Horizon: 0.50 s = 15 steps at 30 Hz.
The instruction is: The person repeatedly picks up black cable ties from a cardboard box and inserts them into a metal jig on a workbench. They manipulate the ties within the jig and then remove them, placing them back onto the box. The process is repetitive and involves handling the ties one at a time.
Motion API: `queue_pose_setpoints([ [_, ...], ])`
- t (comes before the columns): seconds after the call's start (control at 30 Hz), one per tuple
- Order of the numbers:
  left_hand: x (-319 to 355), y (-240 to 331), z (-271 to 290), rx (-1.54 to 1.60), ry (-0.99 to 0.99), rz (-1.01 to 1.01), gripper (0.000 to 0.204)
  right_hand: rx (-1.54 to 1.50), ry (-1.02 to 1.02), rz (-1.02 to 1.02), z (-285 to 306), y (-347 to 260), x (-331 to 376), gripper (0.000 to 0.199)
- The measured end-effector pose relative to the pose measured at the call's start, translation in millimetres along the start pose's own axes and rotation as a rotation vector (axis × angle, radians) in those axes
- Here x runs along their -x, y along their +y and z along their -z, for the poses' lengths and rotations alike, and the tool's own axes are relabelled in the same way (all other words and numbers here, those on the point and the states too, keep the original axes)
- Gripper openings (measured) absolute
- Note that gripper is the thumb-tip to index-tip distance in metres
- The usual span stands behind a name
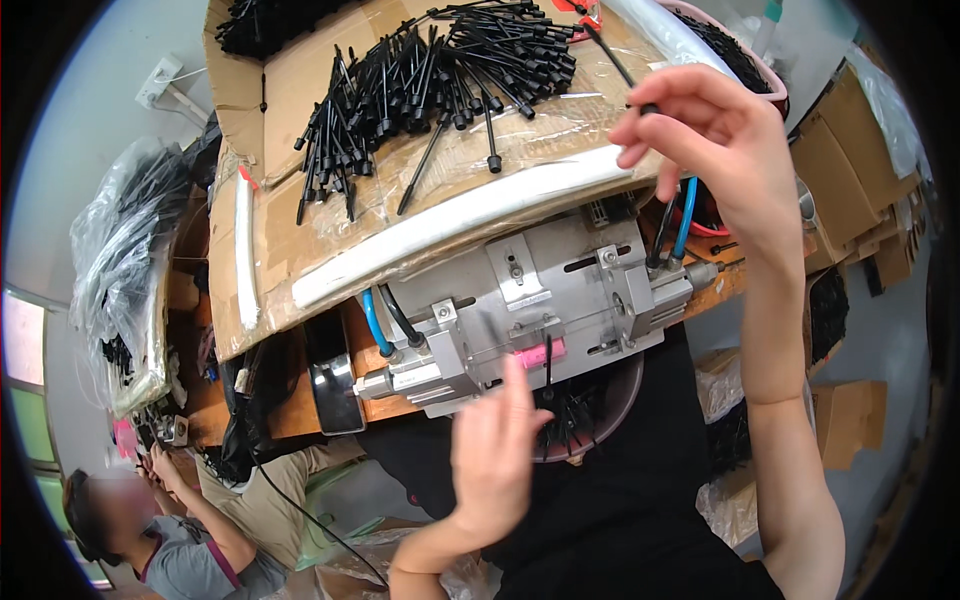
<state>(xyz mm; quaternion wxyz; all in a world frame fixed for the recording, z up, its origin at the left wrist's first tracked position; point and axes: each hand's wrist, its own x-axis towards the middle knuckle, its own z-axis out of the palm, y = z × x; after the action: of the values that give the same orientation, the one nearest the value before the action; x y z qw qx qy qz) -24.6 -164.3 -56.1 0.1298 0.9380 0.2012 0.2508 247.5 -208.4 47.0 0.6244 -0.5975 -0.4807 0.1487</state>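
My right hand (705,135) is raised over the right end of the cardboard tray, its thumb and fingers pinched on a thin black rod (612,58) with a small black cap at the fingers. Below, my left hand (492,450) is slightly blurred and appears empty, its index finger stretched toward a pink block (540,352) on the metal clamping fixture (520,300). Another black rod (548,368) stands at the fixture's near edge, just right of that fingertip. Whether the finger touches the pink block I cannot tell.
A heap of black capped rods (400,95) lies on the cardboard tray (270,200) behind the fixture. More rods fill a round tub (610,420) under its near edge. Blue air hoses (376,322) join the fixture. A co-worker (190,540) sits at lower left.
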Motion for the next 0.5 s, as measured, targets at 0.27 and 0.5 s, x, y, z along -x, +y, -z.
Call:
queue_pose_setpoints([
  [0.27, -1, 18, -49, 0.028, -0.116, 0.036, 0.073, -0.142, 0.147, 0.008, 9, -7, 54, 0.019],
  [0.5, -6, 9, -33, 0.047, -0.202, 0.062, 0.077, -0.110, 0.078, -0.113, -27, 19, 116, 0.020],
])
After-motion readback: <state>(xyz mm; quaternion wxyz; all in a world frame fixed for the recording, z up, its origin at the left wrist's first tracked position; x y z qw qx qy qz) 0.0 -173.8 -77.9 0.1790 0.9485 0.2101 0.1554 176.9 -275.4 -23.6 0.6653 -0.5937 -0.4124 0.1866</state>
